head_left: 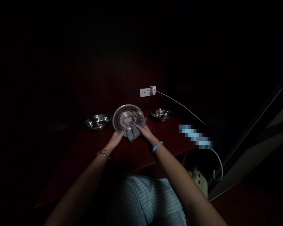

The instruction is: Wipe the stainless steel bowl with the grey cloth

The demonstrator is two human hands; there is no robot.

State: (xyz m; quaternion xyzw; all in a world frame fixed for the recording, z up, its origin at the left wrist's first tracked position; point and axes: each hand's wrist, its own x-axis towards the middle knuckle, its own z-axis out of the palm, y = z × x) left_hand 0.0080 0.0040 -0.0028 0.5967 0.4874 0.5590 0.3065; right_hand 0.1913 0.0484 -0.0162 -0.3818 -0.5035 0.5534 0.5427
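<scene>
Left hand (116,138) curls around the near-left rim of the plate (128,117), propping it tilted on the table (89,150) so its face is reachable, while right hand (144,131) pinches a cloth (133,134) against its near edge; left bowl (97,121) and right bowl (161,114) sit apart either side.

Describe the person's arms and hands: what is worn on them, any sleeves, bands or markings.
The left hand and right hand are ungloved, and both forearms are bare with no sleeves in view. A thin beaded bracelet circles the left wrist; a plain light blue band circles the right. No rings show in the dim light.
</scene>
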